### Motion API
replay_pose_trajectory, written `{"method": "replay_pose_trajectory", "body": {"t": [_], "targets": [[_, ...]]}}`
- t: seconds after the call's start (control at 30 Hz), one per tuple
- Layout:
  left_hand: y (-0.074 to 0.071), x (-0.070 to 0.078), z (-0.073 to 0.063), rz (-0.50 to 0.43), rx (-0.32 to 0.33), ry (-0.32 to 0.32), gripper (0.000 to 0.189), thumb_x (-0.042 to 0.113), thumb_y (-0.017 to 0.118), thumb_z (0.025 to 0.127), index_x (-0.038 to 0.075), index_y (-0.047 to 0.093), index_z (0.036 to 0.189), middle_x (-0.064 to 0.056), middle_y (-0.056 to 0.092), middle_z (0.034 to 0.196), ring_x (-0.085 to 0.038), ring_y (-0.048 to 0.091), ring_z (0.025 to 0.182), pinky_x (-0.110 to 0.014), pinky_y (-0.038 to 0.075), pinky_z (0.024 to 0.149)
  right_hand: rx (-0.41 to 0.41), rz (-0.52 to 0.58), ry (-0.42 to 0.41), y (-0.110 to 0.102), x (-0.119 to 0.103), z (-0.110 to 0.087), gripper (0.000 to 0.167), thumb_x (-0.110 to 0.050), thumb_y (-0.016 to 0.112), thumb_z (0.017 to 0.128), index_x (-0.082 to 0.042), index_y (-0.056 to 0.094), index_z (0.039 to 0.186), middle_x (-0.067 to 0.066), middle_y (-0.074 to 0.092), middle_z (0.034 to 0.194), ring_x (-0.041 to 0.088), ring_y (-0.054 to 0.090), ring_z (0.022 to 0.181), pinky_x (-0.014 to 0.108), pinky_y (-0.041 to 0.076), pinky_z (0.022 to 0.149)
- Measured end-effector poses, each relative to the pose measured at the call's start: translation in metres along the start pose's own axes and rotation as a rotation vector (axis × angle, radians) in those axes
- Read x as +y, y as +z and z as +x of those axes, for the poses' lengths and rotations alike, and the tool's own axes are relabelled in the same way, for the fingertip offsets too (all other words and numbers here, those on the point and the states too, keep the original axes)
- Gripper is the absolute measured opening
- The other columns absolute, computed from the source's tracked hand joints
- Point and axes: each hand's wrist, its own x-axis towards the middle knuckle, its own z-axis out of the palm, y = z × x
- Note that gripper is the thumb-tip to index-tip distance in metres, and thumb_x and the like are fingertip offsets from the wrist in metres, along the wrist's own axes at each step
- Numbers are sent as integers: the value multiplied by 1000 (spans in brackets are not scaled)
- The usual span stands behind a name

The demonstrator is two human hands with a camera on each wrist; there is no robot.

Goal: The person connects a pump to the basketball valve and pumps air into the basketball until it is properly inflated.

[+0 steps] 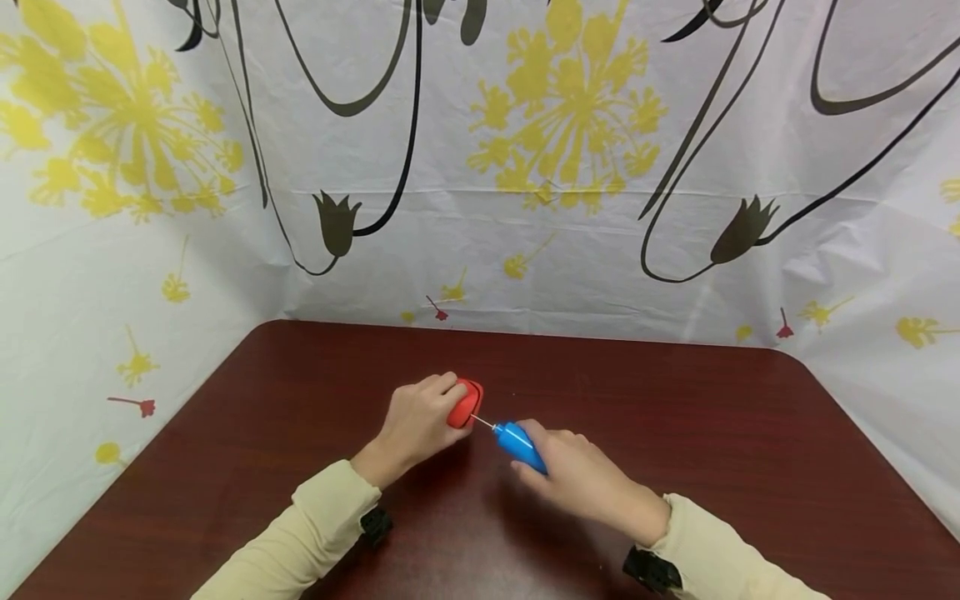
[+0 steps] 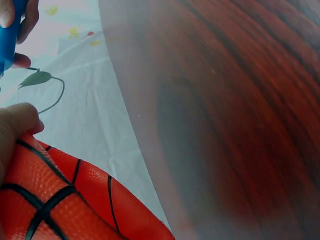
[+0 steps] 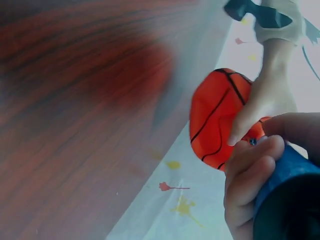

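Observation:
My left hand (image 1: 420, 421) grips a small orange-red basketball (image 1: 464, 407) with black seam lines, held over the table. The ball looks soft and caved in; its folded skin (image 2: 95, 182) shows in the left wrist view, and its dented side (image 3: 212, 122) in the right wrist view. In my right hand (image 1: 585, 479) is a blue ball pump (image 1: 519, 446), gripped round its body. A thin metal needle (image 1: 483, 422) runs from the pump to the ball, its tip right at the ball's surface. The right wrist view shows the pump's dark round end (image 3: 290, 215) up close.
Both hands are over a dark red-brown wooden table (image 1: 315, 375) with rounded far corners. A white cloth (image 1: 450, 158) with yellow and dark flower prints hangs behind and beside it. Dark straps (image 1: 651, 570) sit at both wrists, by beige sleeves.

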Motion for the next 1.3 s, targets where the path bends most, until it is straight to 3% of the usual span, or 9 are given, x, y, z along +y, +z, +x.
{"method": "replay_pose_trajectory", "body": {"t": [0.13, 0.53, 0.67, 0.83, 0.93, 1.07, 1.13, 1.2, 1.3], "targets": [[1, 0, -2, 5, -26, 12, 37, 35, 73, 60, 12, 60, 85, 1, 54, 79, -11, 51, 64, -26, 46, 51, -21, -44, 5, 2, -1, 0, 32, -23, 62, 79, -6, 49, 103, -6, 49, 67, 5, 44, 51, 22, 37, 45], [-14, 7, -2, 66, -97, -7, 41, 39, 72, 57, 11, 62, 86, -1, 56, 83, -13, 53, 66, -29, 45, 51, -136, 52, 26, -4, 0, 2, 32, -26, 58, 84, -4, 48, 105, -3, 45, 64, 7, 44, 50, 23, 38, 44], [-19, 14, -1, 84, -36, 36, 37, 34, 73, 59, 8, 60, 81, -3, 54, 78, -15, 53, 63, -28, 47, 52, -125, 51, 19, -5, -2, 1, 31, -25, 58, 83, -5, 47, 104, -3, 44, 64, 6, 44, 49, 22, 38, 44], [-21, 14, 3, 134, 76, 141, 36, 30, 76, 60, 5, 59, 78, -5, 52, 70, -14, 50, 56, -25, 46, 49, -96, 20, -15, -10, -7, 3, 28, -24, 59, 83, -4, 47, 98, -2, 43, 62, 6, 43, 47, 22, 37, 42], [-22, 11, 5, 152, 115, 196, 35, 29, 76, 61, 3, 60, 78, -5, 52, 68, -13, 49, 54, -23, 46, 49, -180, 143, -16, -18, -7, 8, 32, -26, 55, 86, -1, 46, 103, -1, 45, 62, 6, 44, 46, 21, 39, 42], [-24, 6, 9, 132, 143, 263, 31, 26, 76, 62, 3, 62, 78, -3, 54, 68, -12, 49, 53, -21, 45, 49, -417, 574, 127, -30, -4, 16, 41, -32, 51, 88, 1, 44, 111, 3, 47, 65, 9, 43, 43, 22, 39, 40], [-25, 5, 10, 125, 146, 299, 28, 25, 76, 62, 4, 62, 76, -2, 54, 68, -11, 48, 53, -21, 44, 48, -480, 708, 208, -34, -4, 17, 43, -34, 51, 87, -1, 43, 113, 6, 47, 64, 12, 41, 40, 23, 38, 37], [-26, 5, 11, 137, 137, 336, 27, 25, 76, 62, 5, 62, 74, -2, 53, 67, -10, 47, 52, -20, 43, 47, -467, 652, 178, -35, -6, 16, 41, -32, 51, 88, 1, 43, 111, 5, 47, 64, 10, 42, 40, 23, 38, 38], [-25, 5, 9, 165, 106, 402, 28, 27, 76, 63, 6, 60, 72, -1, 52, 67, -9, 46, 52, -19, 40, 46, -336, 291, 34, -32, -15, 12, 34, -27, 54, 87, 1, 46, 105, 1, 46, 60, 7, 42, 42, 22, 38, 40]]}}
